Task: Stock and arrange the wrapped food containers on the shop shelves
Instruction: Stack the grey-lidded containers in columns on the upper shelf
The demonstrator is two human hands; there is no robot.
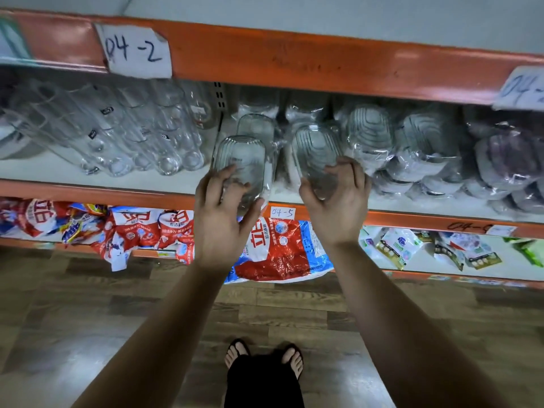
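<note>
Two clear ribbed food containers in plastic wrap stand on edge at the front of the middle shelf [117, 185]. My left hand [223, 219] grips the near end of the left container [240, 159], fingers and thumb curled round it. My right hand [338, 201] grips the near end of the right container [316, 151] the same way. A third container [256, 126] stands just behind the left one. More wrapped containers [418, 142] are stacked to the right.
Tall clear glasses [141, 134] lie in rows left of the containers. An orange beam [294, 60] with paper labels runs above. Red and blue detergent bags [273, 251] fill the shelf below. My feet [263, 356] stand on the wood floor.
</note>
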